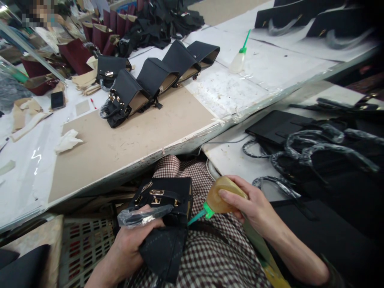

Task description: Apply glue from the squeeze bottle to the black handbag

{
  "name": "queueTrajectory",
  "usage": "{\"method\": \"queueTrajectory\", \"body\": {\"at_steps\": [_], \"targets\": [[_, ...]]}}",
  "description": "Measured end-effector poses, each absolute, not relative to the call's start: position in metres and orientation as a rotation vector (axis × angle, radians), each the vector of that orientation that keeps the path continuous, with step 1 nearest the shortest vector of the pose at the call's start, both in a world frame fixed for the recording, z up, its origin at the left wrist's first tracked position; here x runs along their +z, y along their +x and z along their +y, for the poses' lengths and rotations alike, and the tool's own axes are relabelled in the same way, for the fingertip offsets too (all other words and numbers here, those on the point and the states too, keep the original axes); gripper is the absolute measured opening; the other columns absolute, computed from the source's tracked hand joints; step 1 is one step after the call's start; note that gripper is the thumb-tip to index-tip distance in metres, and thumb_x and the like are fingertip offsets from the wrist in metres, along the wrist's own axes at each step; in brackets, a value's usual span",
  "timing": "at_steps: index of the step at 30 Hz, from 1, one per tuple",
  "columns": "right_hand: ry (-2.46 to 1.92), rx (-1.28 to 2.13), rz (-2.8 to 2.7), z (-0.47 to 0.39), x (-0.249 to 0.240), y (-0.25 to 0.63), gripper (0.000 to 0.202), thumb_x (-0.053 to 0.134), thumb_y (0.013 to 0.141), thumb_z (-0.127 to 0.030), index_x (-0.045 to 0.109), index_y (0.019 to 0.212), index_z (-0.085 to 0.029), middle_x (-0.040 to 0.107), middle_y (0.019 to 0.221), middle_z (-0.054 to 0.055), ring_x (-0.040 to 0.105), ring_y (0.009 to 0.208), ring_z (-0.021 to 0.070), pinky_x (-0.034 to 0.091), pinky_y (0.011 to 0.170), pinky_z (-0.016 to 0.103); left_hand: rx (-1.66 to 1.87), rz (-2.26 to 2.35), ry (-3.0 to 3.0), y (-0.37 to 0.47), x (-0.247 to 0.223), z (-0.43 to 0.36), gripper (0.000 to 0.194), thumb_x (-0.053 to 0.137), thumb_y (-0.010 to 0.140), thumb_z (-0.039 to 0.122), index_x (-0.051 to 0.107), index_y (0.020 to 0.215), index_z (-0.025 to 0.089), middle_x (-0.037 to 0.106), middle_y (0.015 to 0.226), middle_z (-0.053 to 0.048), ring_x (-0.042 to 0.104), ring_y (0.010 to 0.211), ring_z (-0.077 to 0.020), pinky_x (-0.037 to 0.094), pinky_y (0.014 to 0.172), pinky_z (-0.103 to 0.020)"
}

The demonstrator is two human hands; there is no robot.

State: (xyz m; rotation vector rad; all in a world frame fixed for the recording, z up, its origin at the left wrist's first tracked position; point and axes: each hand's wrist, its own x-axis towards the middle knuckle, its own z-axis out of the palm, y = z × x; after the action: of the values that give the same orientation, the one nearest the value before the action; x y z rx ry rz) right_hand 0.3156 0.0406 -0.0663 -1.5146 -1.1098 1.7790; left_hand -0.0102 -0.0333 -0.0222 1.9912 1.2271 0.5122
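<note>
A black handbag [171,190] with gold hardware and a plastic-wrapped handle [144,216] rests over the lap on checked cloth. My left hand [132,244] is closed on the bag below the handle, its fingers partly hidden by the wrap. My right hand [247,202] is wrapped round an amber squeeze bottle [222,196], tilted down to the left. The bottle's green nozzle [198,217] has its tip at the bag's right edge; whether it touches cannot be told.
On the worktable [135,140] stand several black bags [156,74], with a second glue bottle [238,62] behind. More black bags [279,124] with wrapped handles lie at the right. A plastic crate [87,244] is at lower left. A person [42,14] is at upper left.
</note>
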Motion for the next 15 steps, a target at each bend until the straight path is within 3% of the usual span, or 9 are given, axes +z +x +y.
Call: {"method": "queueTrajectory", "body": {"at_steps": [6, 12, 14, 15], "targets": [[-1.699, 1.423, -1.349, 0.058, -0.093, 0.317, 0.053, 0.071, 0.086, -0.058, 0.062, 0.121, -0.019, 0.07, 0.087, 0.003, 0.06, 0.057, 0.0177, 0.047, 0.046, 0.028, 0.463, 1.221, 1.981, -0.01, -0.02, -0.032, 0.02, 0.053, 0.092, 0.008, 0.065, 0.1, 0.022, 0.067, 0.099, -0.006, 0.063, 0.092, -0.0211, 0.046, 0.079, -0.03], [-1.704, 1.229, -1.442, 0.058, -0.099, 0.317, 0.06, 0.073, 0.08, -0.059, 0.063, 0.122, -0.017, 0.074, 0.109, 0.012, 0.069, 0.097, 0.0335, 0.057, 0.082, 0.046, 0.512, 1.26, 1.984, -0.007, -0.017, -0.03, 0.019, 0.054, 0.089, 0.008, 0.065, 0.095, 0.022, 0.068, 0.095, -0.005, 0.064, 0.087, -0.0203, 0.046, 0.076, -0.03], [-1.657, 1.185, -1.478, 0.055, -0.098, 0.319, 0.057, 0.076, 0.076, -0.059, 0.066, 0.116, -0.019, 0.074, 0.108, 0.013, 0.07, 0.098, 0.0357, 0.055, 0.089, 0.05, 0.549, 1.265, 2.009, -0.006, -0.018, -0.03, 0.016, 0.057, 0.087, 0.009, 0.066, 0.093, 0.022, 0.069, 0.093, -0.005, 0.065, 0.086, -0.0203, 0.047, 0.074, -0.03], [-1.645, 1.159, -1.497, 0.054, -0.098, 0.321, 0.053, 0.078, 0.075, -0.059, 0.069, 0.111, -0.022, 0.076, 0.103, 0.01, 0.071, 0.09, 0.0344, 0.057, 0.083, 0.049, 0.564, 1.262, 2.033, -0.007, -0.019, -0.03, 0.015, 0.059, 0.086, 0.011, 0.067, 0.092, 0.022, 0.07, 0.092, -0.006, 0.066, 0.085, -0.0205, 0.049, 0.074, -0.03]]}}
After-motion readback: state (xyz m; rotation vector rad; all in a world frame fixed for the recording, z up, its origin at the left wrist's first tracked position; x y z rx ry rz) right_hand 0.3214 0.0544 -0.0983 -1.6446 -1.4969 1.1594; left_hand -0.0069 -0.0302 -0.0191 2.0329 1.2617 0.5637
